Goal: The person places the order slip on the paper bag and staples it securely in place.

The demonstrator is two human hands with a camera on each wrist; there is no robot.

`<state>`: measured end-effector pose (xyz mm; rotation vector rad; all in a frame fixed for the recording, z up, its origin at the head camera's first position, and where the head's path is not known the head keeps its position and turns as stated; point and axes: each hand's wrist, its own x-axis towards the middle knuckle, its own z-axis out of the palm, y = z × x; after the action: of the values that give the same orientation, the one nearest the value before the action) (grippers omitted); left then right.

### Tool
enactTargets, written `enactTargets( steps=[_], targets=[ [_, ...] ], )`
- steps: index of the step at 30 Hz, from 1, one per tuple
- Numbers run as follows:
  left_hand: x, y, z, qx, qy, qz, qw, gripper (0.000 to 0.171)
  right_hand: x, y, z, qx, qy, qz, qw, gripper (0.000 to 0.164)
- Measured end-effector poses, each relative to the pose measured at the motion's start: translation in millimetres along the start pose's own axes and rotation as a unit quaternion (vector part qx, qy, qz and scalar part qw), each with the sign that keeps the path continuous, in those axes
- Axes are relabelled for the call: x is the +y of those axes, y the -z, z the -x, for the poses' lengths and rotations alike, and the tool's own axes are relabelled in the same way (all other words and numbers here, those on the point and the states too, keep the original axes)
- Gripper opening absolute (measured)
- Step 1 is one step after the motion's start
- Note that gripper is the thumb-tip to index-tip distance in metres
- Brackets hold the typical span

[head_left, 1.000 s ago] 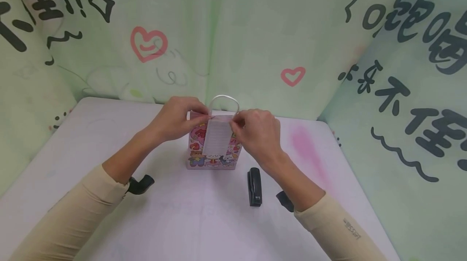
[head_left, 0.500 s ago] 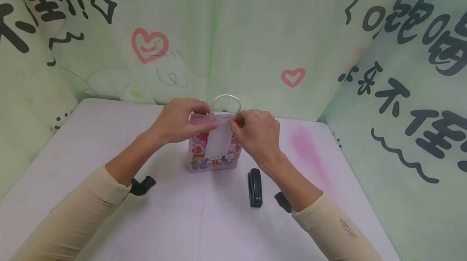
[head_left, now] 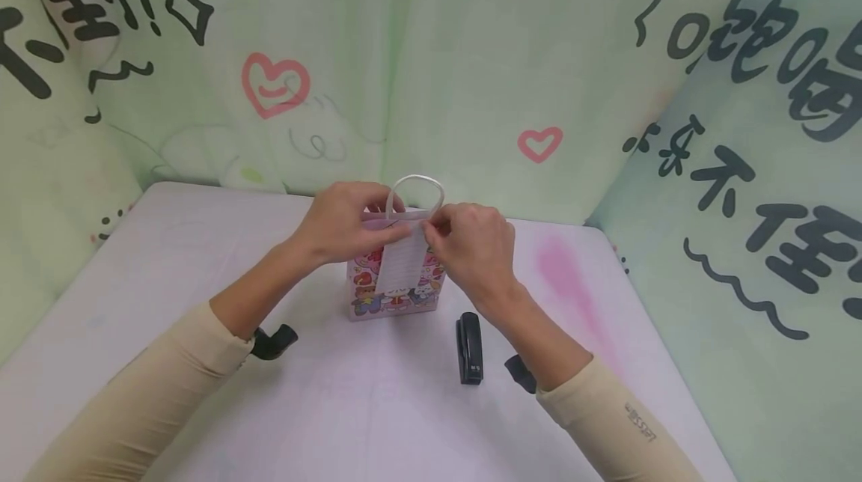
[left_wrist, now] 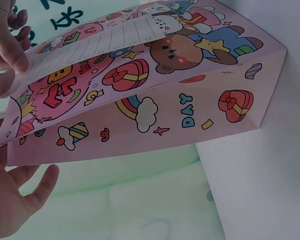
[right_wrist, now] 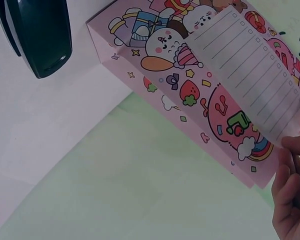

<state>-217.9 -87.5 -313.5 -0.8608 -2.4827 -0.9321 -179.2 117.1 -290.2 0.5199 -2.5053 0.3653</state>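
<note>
Fingers of the right hand [head_left: 474,246] pinch the lined paper [head_left: 402,265] near its top, against the gift bag's [head_left: 367,301] front; the left hand [head_left: 342,224] overlaps it with its thumb, fingers spread, grip unclear. A handle [head_left: 416,177] arches above; a stapler [head_left: 469,348] lies nearer on the counter [head_left: 377,407].

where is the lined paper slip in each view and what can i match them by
Head: lined paper slip, just below and left of centre
Left wrist: slip, upper left
Right wrist: slip, upper right
Shared landmark: pink cartoon bag, with the slip over its front
</note>
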Motion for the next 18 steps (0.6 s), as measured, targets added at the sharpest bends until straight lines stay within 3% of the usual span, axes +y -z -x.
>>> enactTargets(
  steps=[11, 18],
  targets=[
    [-1.5, -1.2, -4.6, -0.002, -0.017, 0.042, 0.999, 0.007, -0.4, -1.4, 0.1, -0.004, -0.004, -0.008, 1.0, 0.015],
    [-2.7, -1.1, -5.2, -0.015, -0.014, 0.062, 0.9979, 0.005, 0.1, -2.0, 0.2, -0.004, -0.004, -0.01, 1.0, 0.015]
  ],
)
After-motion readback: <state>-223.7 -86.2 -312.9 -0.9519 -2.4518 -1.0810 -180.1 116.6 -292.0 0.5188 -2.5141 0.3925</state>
